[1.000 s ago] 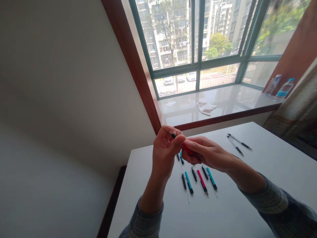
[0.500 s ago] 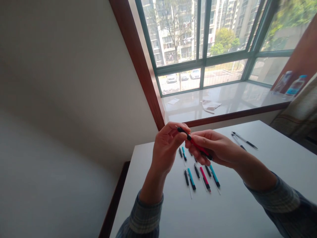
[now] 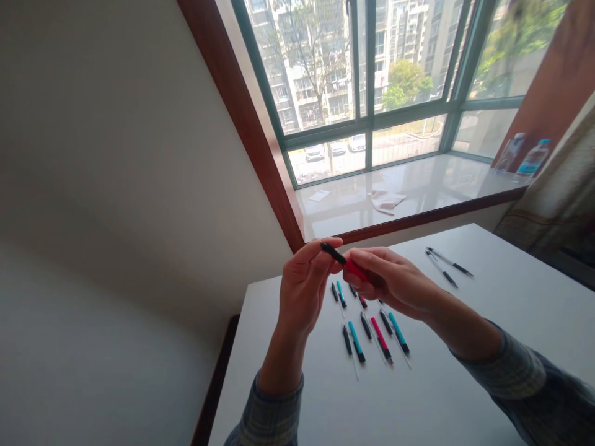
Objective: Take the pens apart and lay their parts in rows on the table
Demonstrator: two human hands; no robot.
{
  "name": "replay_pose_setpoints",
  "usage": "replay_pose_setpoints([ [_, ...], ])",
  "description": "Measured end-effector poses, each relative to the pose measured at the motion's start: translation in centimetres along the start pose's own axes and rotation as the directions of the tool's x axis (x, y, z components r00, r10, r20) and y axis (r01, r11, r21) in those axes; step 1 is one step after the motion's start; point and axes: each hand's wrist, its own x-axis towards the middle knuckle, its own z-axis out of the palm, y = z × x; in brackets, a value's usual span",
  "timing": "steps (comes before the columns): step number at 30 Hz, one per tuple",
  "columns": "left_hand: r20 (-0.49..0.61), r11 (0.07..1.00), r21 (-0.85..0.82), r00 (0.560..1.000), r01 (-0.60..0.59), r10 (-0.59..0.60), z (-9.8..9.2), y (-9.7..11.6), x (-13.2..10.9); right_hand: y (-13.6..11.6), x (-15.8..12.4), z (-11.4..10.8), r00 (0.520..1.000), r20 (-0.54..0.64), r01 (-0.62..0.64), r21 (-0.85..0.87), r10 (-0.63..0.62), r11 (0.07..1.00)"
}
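Over the table (image 3: 279,384), toward its far left corner, 1 red-and-black pen (image 3: 355,271) spans 2 hands: left hand (image 3: 300,294) pinching the black end, right hand (image 3: 395,280) gripping the red barrel, long axis running left to right.

Both hands (image 3: 301,294) hold a red-and-black pen (image 3: 355,270) above a white table (image 3: 418,399) bearing pen parts (image 3: 356,341).

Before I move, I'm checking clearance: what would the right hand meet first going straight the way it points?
Likely the left hand, close ahead of the right hand; any gap between them is unclear.
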Motion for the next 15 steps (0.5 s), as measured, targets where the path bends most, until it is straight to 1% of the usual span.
replay_pose_setpoints([
  [3,-0.099,0.999,0.017,0.994,-0.04,0.041,0.4,0.1,0.1,0.0,0.1,0.2,0.998,-0.027,0.053,-0.104,-0.056,0.993],
  [6,-0.127,0.997,0.039,0.99,-0.059,0.064,0.8,0.5,0.3,-0.2,0.3,0.4,0.991,-0.045,0.108,-0.246,-0.123,0.963],
  [8,-0.134,0.996,0.058,0.988,-0.067,0.074,1.0,0.7,0.3,-0.4,0.3,0.6,0.985,-0.06,0.135,-0.311,-0.161,0.941],
  [10,-0.157,0.995,0.059,0.983,-0.084,0.093,1.1,0.9,0.4,-0.6,0.3,0.9,0.978,-0.099,0.145,-0.326,-0.186,0.934],
  [12,-0.191,0.994,0.049,0.975,-0.102,0.11,1.2,1.0,0.4,-0.6,0.3,1.0,0.97,-0.143,0.147,-0.304,-0.197,0.941],
  [15,-0.203,0.993,0.044,0.973,-0.106,0.113,1.2,1.2,0.5,-0.5,0.3,1.2,0.971,-0.142,0.148,-0.287,-0.195,0.946],
])
